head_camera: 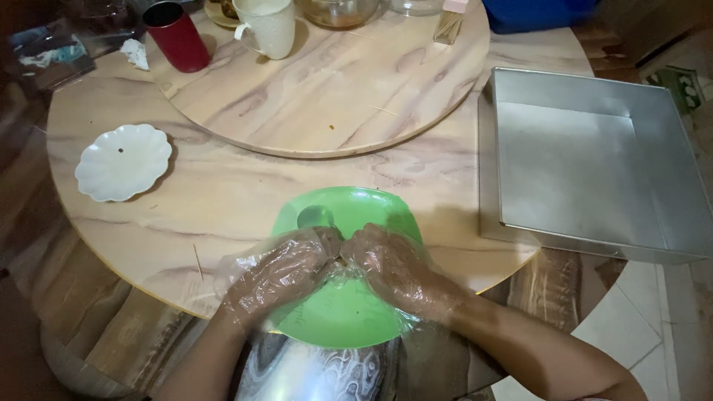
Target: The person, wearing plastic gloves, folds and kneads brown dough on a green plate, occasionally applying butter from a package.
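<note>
The left hand (276, 273), in a clear plastic glove, met the right hand (394, 269) over a green bowl (349, 215) at the table's (223, 200) near edge. Their fingertips were pinched together on something too small to make out. A white scalloped plate (123, 161) sat near the left edge. A square metal pan (594, 160) overhung the right edge.

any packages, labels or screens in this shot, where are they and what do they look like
small box: far edge of the raised round board, upright, pale yellowish with a pink top; too blurred to tell more.
flat printed item: far left corner beside the table, dark with teal and white patches; its kind is unclear.
No screens or signs show; both gloved hands meet over the green bowl.
</note>
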